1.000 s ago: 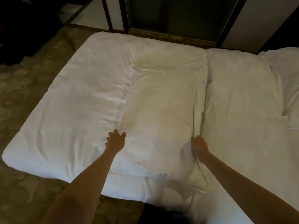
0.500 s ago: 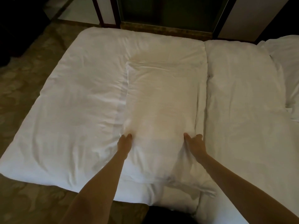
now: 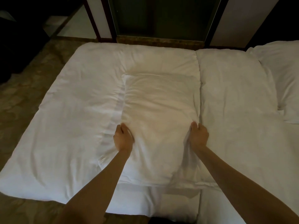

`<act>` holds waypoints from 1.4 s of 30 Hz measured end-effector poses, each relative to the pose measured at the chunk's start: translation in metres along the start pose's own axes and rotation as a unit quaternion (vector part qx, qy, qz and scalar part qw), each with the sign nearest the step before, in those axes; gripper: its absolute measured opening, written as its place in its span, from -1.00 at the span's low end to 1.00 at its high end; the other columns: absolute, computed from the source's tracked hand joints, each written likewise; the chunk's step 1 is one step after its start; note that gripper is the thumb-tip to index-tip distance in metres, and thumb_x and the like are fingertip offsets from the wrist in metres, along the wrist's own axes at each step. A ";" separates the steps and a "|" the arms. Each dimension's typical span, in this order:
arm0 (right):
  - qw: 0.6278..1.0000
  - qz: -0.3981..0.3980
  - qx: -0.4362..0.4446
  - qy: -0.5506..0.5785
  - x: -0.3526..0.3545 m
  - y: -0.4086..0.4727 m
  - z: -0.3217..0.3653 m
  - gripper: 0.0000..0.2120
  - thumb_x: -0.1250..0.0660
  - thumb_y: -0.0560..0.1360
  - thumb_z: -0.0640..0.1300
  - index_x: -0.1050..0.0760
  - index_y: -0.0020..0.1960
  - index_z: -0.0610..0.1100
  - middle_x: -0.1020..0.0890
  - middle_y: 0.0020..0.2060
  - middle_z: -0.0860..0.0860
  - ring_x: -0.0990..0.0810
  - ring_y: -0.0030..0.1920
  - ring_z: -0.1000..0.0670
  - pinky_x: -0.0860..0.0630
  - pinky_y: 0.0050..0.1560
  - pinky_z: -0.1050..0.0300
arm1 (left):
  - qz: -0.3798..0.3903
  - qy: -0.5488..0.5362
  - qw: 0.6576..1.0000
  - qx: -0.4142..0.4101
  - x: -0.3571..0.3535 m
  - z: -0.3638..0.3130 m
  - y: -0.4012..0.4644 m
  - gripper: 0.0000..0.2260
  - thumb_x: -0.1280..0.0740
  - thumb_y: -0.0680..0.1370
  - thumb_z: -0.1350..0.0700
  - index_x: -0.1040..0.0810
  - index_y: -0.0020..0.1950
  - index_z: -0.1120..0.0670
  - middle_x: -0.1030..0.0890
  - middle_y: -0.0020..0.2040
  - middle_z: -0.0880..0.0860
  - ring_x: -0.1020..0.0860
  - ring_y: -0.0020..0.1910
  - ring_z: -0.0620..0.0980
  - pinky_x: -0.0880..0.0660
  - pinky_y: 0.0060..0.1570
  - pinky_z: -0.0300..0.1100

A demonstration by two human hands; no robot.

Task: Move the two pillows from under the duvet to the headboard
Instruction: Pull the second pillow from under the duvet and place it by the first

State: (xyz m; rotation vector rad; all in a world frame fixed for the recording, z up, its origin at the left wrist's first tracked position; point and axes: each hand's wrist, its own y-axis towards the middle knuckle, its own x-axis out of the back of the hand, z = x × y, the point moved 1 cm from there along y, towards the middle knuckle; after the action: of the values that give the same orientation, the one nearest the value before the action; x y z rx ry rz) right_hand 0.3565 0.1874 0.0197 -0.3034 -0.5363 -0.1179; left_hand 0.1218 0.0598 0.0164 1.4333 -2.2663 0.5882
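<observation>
White bedding fills a dim room, where two mattresses point(image 3: 178, 202) stand pushed together, the seam between them running down the near edge at the bottom of the frame. Two bare forearms reach forward from the lower edge over a white duvet point(image 3: 68, 126) spread across the left-hand bed. The left hand point(image 3: 123, 138) is closed on the left side of a white pillow point(image 3: 159, 117), fingers curled into bunched fabric. The right hand point(image 3: 198, 137) grips the pillow's right side the same way, a twist of loose cloth hanging below its palm. The pillow lies lengthwise on top of the duvet, near the line where the left bed meets the right one, its near end close to the duvet's near hem and its far end short of the far edge of the bed. A second duvet point(image 3: 234, 110) covers the right-hand bed, touching the first along a deep crease. At the far right, another pillow point(image 3: 284, 75) rests on that bedding, partly cut off by the frame. Patterned brownish carpet point(image 3: 21, 88) shows to the left of the beds and along the bottom. Beyond the far edge of the bedding stand dark wooden frames and a dark panel point(image 3: 161, 16) between pale wall sections. No brand, label or writing can be read anywhere in view.
</observation>
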 end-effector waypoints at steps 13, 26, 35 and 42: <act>0.954 -0.029 0.058 0.294 0.071 0.061 0.111 -0.59 -0.19 0.48 -0.23 -0.11 -0.46 -0.04 -0.28 -0.50 0.07 -0.22 -0.46 0.10 -0.22 -0.38 0.20 | -0.058 -0.165 0.980 -0.093 -0.015 -0.127 -0.031 -0.65 -0.10 0.63 0.02 -0.27 -0.36 0.03 -0.33 -0.44 -0.08 -0.29 -0.44 -0.13 -0.30 -0.33 -0.17; 0.930 -0.025 0.225 0.288 0.273 0.147 0.152 -0.64 -0.15 0.57 -0.15 -0.22 -0.39 -0.11 -0.32 -0.44 0.02 -0.29 -0.38 0.09 -0.28 -0.37 0.27 | -0.113 -0.268 0.927 -0.236 -0.090 -0.294 -0.186 -0.64 -0.09 0.64 0.04 -0.29 -0.37 0.02 -0.35 -0.41 -0.05 -0.35 -0.44 -0.29 -0.35 -0.32 -0.49; 0.898 -0.117 0.310 0.290 0.447 0.204 0.132 -0.60 -0.20 0.55 -0.18 -0.21 -0.43 -0.01 -0.29 -0.49 0.07 -0.30 -0.46 0.18 -0.24 -0.48 0.46 | -0.064 -0.304 0.912 -0.267 -0.189 -0.384 -0.300 -0.72 -0.08 0.64 -0.01 -0.42 -0.20 0.04 -0.47 -0.32 -0.11 -0.47 -0.31 -0.26 -0.41 -0.24 -0.48; 0.940 -0.134 0.207 0.236 0.499 0.251 0.021 -0.64 -0.19 0.53 -0.13 -0.18 -0.41 -0.02 -0.28 -0.47 0.06 -0.25 -0.41 0.10 -0.22 -0.43 0.32 | 0.045 -0.236 0.943 -0.232 -0.278 -0.352 -0.353 -0.69 -0.08 0.63 -0.05 -0.41 -0.28 -0.07 -0.50 -0.30 -0.12 -0.50 -0.29 -0.24 -0.43 -0.25 -0.48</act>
State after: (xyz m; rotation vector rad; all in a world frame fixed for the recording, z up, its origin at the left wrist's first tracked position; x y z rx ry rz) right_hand 0.8199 0.4163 0.2328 0.2136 -0.1122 -0.3276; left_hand 0.5905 0.3212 0.2104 1.3277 -2.5991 -0.2999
